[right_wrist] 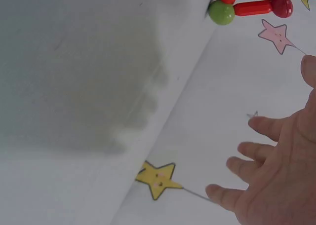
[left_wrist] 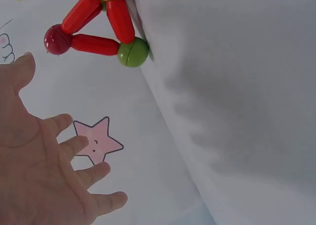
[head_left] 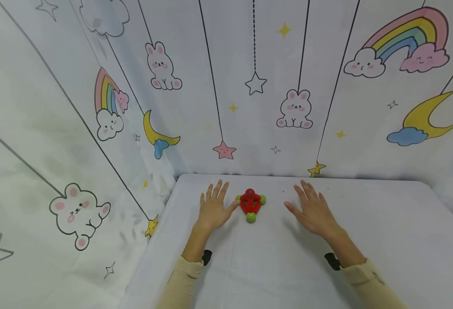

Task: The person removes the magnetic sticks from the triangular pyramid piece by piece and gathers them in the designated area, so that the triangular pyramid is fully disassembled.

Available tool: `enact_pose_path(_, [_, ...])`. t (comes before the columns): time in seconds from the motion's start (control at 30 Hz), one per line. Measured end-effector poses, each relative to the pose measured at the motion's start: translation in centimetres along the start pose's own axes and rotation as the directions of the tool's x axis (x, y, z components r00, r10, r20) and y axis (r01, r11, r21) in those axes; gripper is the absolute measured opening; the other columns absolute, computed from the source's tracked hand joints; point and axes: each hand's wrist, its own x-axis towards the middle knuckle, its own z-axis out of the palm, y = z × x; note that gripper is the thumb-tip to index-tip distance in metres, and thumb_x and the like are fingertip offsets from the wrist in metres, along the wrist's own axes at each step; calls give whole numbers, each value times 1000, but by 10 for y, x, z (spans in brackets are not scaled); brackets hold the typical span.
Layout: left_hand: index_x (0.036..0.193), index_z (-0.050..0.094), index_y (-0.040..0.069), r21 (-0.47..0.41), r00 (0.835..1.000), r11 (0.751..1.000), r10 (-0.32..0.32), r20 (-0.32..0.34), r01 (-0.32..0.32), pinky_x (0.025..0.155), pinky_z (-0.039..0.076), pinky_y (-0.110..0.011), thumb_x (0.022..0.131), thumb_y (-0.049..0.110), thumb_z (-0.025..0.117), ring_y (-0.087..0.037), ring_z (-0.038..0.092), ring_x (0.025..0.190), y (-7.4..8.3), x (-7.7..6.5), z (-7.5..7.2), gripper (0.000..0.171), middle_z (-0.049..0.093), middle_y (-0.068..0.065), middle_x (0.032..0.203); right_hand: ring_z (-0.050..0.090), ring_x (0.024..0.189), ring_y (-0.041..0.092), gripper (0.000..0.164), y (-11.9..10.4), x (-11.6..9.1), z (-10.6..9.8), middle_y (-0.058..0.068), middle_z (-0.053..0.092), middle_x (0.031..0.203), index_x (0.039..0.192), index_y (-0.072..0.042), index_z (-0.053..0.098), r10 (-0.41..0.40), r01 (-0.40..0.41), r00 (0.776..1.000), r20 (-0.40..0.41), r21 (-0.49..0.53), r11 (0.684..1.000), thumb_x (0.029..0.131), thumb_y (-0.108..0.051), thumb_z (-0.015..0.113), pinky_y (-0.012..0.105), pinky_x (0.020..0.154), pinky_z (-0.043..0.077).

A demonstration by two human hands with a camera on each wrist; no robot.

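Note:
A small pyramid-shaped toy (head_left: 250, 208) of red rods and balls stands on the white table, with green balls at its base corners and a red ball on top. In the left wrist view its red rods (left_wrist: 95, 44) join the red ball (left_wrist: 58, 39) to the green ones. To the left of the toy my left hand (head_left: 213, 210) hovers over the table, fingers spread and holding nothing; its thumb tip comes close to a green ball. My right hand (head_left: 314, 211) hangs farther off on the toy's right, fingers straight and spread, also holding nothing.
The white-covered table (head_left: 381, 223) reaches back to a cloth backdrop (head_left: 195, 107) printed with bunnies, stars, moons and rainbows. A side cloth (head_left: 56, 180) rises along the table's left edge. Dark wrist straps (head_left: 207, 257) show under both forearms.

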Motion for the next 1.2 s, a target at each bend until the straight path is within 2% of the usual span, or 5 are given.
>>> enact_pose_path(0.37, [168, 23, 23, -69, 1000, 998, -3, -9, 3, 122, 16, -69, 102, 67, 44, -37, 25, 155, 26, 6, 7, 81, 20, -5, 174, 30, 150, 47, 79, -25, 21, 9, 29, 32, 163, 160, 2, 29, 10, -13, 999, 37, 73, 997, 106, -50, 56, 68, 121, 18])
enact_pose_path(0.57, [166, 27, 19, -119, 999, 993, -11, -53, 5, 121, 19, -70, 105, 59, 48, -39, 29, 153, 35, 7, 9, 76, 25, -7, 172, 45, 140, 50, 74, -34, 30, 19, 27, 38, 160, 156, 3, 37, 1, -3, 1000, 10, 122, 993, 104, -44, 62, 65, 115, 35])
enact_pose_path(0.7, [166, 28, 18, -158, 998, 987, -17, -61, 7, 120, 21, -71, 105, 55, 52, -39, 34, 151, 41, 8, 11, 75, 28, -7, 171, 46, 140, 49, 71, -35, 33, 25, 28, 40, 159, 154, 3, 41, 8, -9, 1000, 12, 133, 991, 104, -41, 64, 63, 114, 38])
enact_pose_path(0.93, [164, 33, 20, -240, 996, 971, -7, -84, -13, 112, 32, -73, 104, 49, 60, -43, 51, 135, 41, 10, 17, 72, 39, -10, 164, 54, 134, 47, 60, -42, 39, 35, 28, 51, 151, 147, 2, 51, 24, -23, 1000, -8, 140, 990, 99, -29, 71, 62, 108, 45])
enact_pose_path(1.2, [159, 42, 19, -283, 989, 958, 5, -147, -47, 114, 38, -61, 103, 40, 65, -33, 52, 139, 41, 11, 23, 64, 49, -7, 157, 59, 129, 44, 49, -49, 45, 42, 24, 61, 141, 140, 0, 60, -8, 21, 998, -67, 193, 981, 98, -22, 73, 61, 106, 47])
